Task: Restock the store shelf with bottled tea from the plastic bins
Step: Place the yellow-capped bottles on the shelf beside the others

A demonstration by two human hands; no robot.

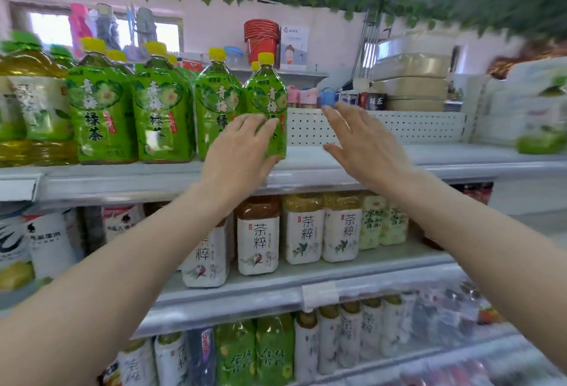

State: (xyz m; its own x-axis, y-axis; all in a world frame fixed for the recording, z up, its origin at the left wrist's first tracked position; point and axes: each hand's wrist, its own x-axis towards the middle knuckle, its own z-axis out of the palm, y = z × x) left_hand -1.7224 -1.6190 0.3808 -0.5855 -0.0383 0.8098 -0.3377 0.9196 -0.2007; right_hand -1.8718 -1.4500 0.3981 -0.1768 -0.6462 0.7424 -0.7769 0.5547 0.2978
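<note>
I'm placing: my left hand (242,143) rests flat-fingered on the rightmost green tea bottle (267,109) on the top shelf (429,164), seemingly loosening; my right hand (362,143) hovers spread at its 3 o'clock. Next, another bottle for that gap.

Shop: stocked drink shelves (306,170)

four green-label tea bottles (266,100) in the front row, two hands (242,146), one red bucket stack (261,39)

Both arms out – L hand (242,146) & R hand (362,143) fingers straight.
</note>
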